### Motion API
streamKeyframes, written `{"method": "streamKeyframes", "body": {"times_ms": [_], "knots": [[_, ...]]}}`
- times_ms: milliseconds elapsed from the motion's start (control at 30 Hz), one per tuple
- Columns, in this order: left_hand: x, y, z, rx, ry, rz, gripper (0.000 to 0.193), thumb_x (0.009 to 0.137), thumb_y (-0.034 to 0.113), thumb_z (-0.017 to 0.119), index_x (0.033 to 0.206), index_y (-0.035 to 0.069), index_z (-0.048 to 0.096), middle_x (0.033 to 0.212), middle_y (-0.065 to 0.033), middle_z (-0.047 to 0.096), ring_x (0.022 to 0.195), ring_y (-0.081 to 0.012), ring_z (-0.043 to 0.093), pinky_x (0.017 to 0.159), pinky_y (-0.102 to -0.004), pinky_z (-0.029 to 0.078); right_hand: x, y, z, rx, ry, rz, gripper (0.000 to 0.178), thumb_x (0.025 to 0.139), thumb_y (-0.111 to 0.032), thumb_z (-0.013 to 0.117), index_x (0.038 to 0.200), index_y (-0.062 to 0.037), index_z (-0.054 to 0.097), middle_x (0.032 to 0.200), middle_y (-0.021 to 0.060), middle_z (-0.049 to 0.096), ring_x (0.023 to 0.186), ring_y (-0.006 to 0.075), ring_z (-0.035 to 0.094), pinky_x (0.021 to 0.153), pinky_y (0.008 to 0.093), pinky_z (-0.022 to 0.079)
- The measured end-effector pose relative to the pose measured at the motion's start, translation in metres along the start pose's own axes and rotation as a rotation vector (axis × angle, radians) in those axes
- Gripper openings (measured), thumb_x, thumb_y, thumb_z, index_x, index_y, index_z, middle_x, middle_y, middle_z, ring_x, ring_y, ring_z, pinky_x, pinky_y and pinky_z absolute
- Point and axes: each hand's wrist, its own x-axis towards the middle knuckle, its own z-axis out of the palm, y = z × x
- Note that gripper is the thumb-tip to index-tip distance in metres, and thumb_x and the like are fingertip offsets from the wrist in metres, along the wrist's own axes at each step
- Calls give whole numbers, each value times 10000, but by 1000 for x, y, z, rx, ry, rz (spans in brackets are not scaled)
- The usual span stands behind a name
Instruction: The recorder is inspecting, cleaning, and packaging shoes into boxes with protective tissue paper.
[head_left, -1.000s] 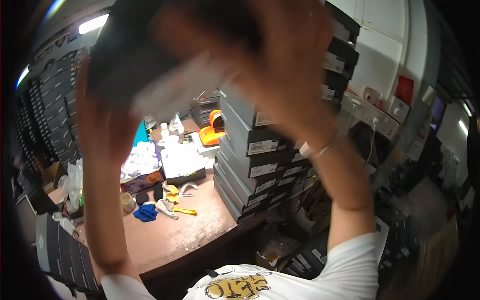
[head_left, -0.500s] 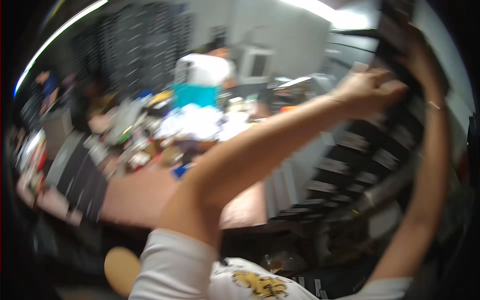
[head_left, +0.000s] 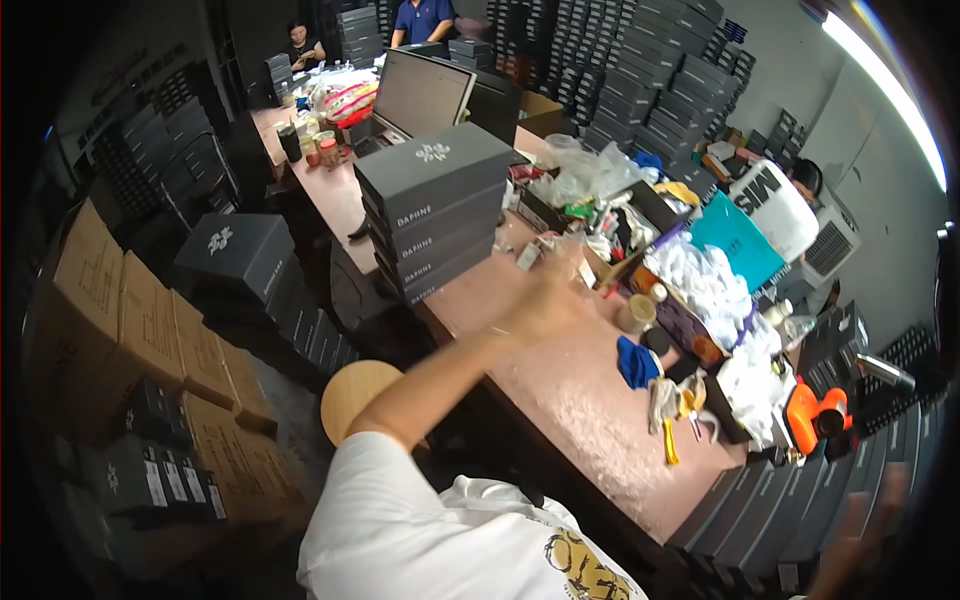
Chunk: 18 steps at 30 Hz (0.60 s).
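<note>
The left hand (head_left: 552,292) is stretched out over the table (head_left: 560,400), too blurred for me to tell how far its fingers are curled or whether it has hold of anything. Nearest to it is the stack (head_left: 435,200) of grey boxes, just to its left: flat matt lids, square corners, pale print, set upright near the table's edge.

The right hand (head_left: 868,525), dim and blurred at the lower right, has long, spread fingers and looks loosely open, with nothing visible in it. It is beside the pile (head_left: 790,490) of similar grey boxes at the table's right end — whether skin meets card, I cannot tell.

The tabletop is smooth and pinkish, scuffed pale toward its front. On it lie a crumpled blue cloth (head_left: 637,362), a tool (head_left: 669,440) with a slim yellow handle, and a squat, round, cream jar (head_left: 636,314). Behind these, soft white paper (head_left: 700,275) heaps up in creased wads next to a flat-sided teal bag (head_left: 737,240), and thin, clear, wrinkled plastic (head_left: 590,180) sprawls farther left. A glossy orange object (head_left: 803,418) is at the right.

On the left side are brown cardboard cartons (head_left: 150,310) — flat-faced and sharp-edged — and a round, smooth, wood-coloured stool (head_left: 358,398).
</note>
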Motion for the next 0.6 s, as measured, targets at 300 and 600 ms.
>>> {"method": "streamKeyframes", "body": {"times_ms": [300, 600], "knots": [[-41, -279, -331, 94, 481, -1179, 608, 798, 488, 676, 1170, 13, 595, 1157, -117, 607, 1091, -260, 541, 927, -386, 404, 50, -379, 257, 1426, -969, -208, 722, 802, -165, 734, 1413, -77, 361, 1442, 179, 331, 1246, 314, 465, 1007, 402, 419], [-40, -168, -191, -160, 210, -970, 434, 854, 243, 669, 1106, -95, 566, 1022, -101, 620, 946, -153, 557, 854, -282, 438, 122, -545, 379, 2321, -1130, 541, 1011, 841, -459, 646, 1500, -65, -12, 1538, 230, 88, 1421, 323, 148, 1113, 405, 253]]}}
